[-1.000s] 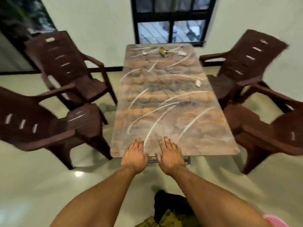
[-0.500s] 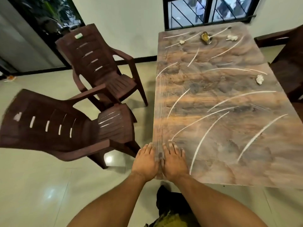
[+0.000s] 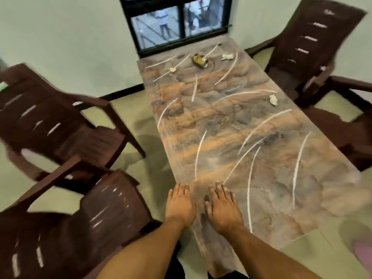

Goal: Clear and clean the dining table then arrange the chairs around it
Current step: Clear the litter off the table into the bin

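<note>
A long brown patterned dining table (image 3: 231, 125) stretches away from me. My left hand (image 3: 180, 205) and my right hand (image 3: 223, 208) lie flat, fingers straight, side by side on its near left corner. At the far end sits a small yellowish-brown scrap (image 3: 199, 61). White crumpled bits lie beside it on the right (image 3: 227, 56), on the left (image 3: 172, 69) and by the right edge (image 3: 273, 99). Two dark brown plastic chairs stand left of the table, one near (image 3: 84, 224) and one farther (image 3: 60, 125). Two more stand on the right, one at the back (image 3: 314, 43) and one closer (image 3: 346, 125).
A dark-framed window (image 3: 177, 23) sits in the pale wall behind the table's far end. Pale tiled floor (image 3: 145, 135) shows between the left chairs and the table. Something pink (image 3: 362, 254) lies at the lower right edge.
The view has swung back right, showing the right-hand chairs again. My hands stay flat at the near corner and have spread slightly apart.
</note>
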